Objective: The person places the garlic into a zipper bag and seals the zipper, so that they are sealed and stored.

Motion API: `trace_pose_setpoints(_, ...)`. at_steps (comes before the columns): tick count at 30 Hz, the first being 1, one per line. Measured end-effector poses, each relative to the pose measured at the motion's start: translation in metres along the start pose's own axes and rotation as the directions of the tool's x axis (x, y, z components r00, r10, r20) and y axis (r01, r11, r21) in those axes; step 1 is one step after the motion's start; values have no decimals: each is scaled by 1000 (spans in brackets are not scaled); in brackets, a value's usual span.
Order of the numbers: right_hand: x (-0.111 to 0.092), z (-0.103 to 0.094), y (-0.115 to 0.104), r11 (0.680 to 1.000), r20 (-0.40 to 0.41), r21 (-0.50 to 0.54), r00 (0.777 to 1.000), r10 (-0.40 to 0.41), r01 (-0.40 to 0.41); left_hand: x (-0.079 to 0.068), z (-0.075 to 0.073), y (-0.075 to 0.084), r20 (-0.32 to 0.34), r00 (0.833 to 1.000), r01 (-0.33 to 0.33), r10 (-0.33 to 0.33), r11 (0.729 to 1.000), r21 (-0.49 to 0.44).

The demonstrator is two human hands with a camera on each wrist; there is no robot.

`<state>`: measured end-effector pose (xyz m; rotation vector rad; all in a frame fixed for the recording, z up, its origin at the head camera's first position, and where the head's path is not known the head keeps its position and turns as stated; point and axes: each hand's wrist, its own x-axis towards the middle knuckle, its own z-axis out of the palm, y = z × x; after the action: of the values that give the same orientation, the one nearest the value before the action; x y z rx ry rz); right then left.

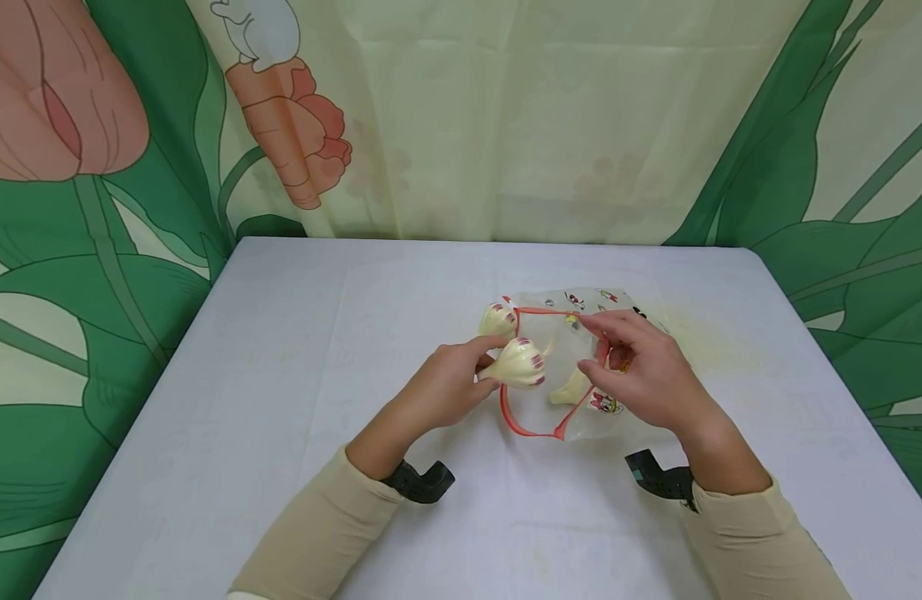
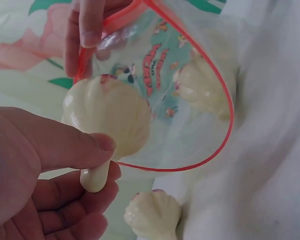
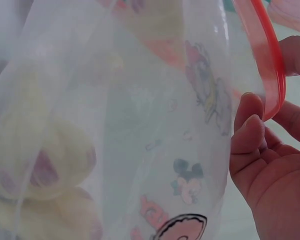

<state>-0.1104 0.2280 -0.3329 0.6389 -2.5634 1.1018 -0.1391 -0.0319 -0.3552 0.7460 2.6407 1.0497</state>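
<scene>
Beige sleeves [image 1: 318,525] reach in from the bottom edge, a black band [image 1: 423,482] at each wrist. Two bare hands are apart, with a clear plastic bag [image 1: 603,302] between them on a white-covered table [image 1: 281,333]. The left hand [image 1: 457,379] pinches the stem of a garlic bulb [image 1: 521,362], cream with purple marks, at the bag's mouth. The right hand [image 1: 644,367] grips the red rim [image 1: 506,408], and the mouth gapes. Two bulbs [image 3: 45,155] show through the cartoon-printed plastic; another bulb [image 1: 497,319] lies outside, just beyond the left hand. Behind hangs a leafy curtain [image 1: 543,125].
</scene>
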Motion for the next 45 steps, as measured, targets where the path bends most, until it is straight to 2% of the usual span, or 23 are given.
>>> trace_pose_setpoints(6,0,0,0,1000,3,0,1000,8,-8,4,5,1,-34,999,-19,20,999,30)
trace_pose_setpoints(11,1,0,1,1000,6,-5,1000,14,-14,8,10,-2,-103,990,-87,94,994,68)
trace_pose_setpoints(15,1,0,2,1000,11,-4,1000,11,-11,10,14,-5,-151,980,-120,126,992,50)
trace_pose_setpoints(24,2,0,0,1000,19,-21,1000,21,-21,15,22,-3,-249,965,-100,76,991,-85)
trace_pose_setpoints(29,2,1,-1,999,16,-34,1000,27,-26,19,32,-1,-283,959,-75,18,978,-192)
trace_pose_setpoints(33,1,0,-1,999,12,-30,1000,19,-19,22,40,1,-306,952,-71,-4,970,-232)
trace_pose_setpoints(37,0,0,0,1000,5,-20,1000,8,-8,25,47,3,-332,943,-62,-10,977,-205)
trace_pose_setpoints(40,0,0,-1,1000,7,-21,1000,10,-10,27,51,5,-345,939,-45,-8,988,-147)
trace_pose_setpoints(45,1,0,-1,1000,9,-23,1000,17,-17,26,53,8,-323,947,-15,-5,998,-59)
